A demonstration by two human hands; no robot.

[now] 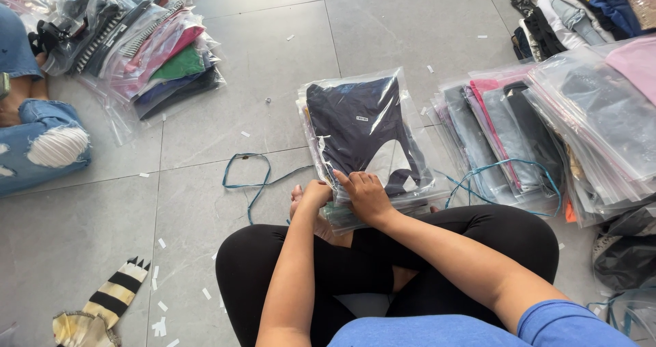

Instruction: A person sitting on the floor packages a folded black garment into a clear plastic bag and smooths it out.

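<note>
Near edge of the bagged dark garment point(365, 132) under both hands point(342, 195).

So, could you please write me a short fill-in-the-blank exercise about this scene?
1. Both hands, left and right, rest on the near edge of a stack of clear ____.
2. The garment in the top bag is dark ____.
3. A ____ cord lies on the floor tiles.

Missing words: bags; blue; blue
</note>
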